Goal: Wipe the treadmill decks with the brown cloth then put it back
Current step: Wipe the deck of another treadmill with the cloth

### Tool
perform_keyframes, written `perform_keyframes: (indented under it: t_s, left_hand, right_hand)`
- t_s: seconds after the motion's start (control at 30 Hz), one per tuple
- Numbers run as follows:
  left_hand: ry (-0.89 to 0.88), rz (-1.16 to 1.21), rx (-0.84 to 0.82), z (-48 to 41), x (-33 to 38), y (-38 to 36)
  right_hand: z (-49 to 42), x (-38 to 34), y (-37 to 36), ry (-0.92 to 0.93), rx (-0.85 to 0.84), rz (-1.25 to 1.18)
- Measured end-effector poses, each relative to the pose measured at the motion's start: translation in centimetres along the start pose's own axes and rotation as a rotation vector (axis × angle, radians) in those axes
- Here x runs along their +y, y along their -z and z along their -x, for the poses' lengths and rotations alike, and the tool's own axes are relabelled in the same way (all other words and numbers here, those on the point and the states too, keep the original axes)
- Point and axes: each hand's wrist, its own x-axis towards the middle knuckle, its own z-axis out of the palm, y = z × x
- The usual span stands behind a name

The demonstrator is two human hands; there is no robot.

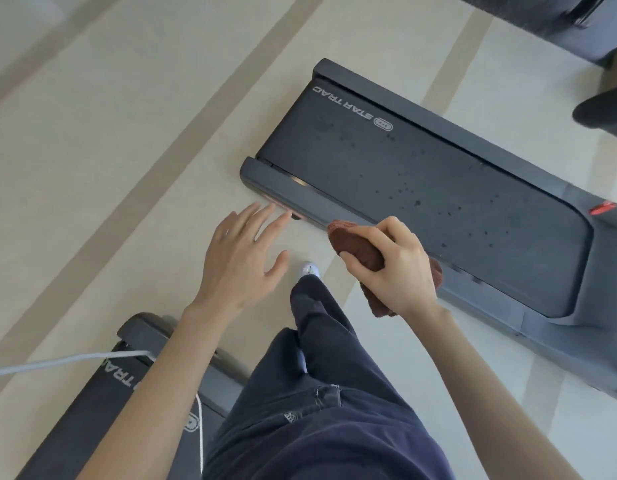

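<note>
Both forearms bare, reaching forward and down, well apart. Left hand (241,258): palm down, fingers straight and spread, thumb out to the side, holding nothing. Right hand (397,271): knuckles up, fingers and thumb curled round the brown cloth (355,247).

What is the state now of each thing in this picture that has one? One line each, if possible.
brown cloth: bunched, held at the near side rail.
right hand: fingers curled round the brown cloth.
left hand: open, fingers spread, holding nothing.
treadmill belt: speckled with dark spots.
</note>
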Motion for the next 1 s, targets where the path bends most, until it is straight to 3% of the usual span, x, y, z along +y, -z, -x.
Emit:
perform_keyframes:
  t_s: [0.7, 1.0]
  left_hand:
    - [0.048, -0.031, -0.029, -22.6, -10.7, 3.5]
    - [-0.014, -0.016, -0.141, -29.9, -17.5, 2.7]
  right_hand:
    - [-26.9, 1.3, -3.7, 0.059, -0.079, -0.01]
    - [-33.0, 0.7, -8.0, -0.068, -0.055, 0.01]
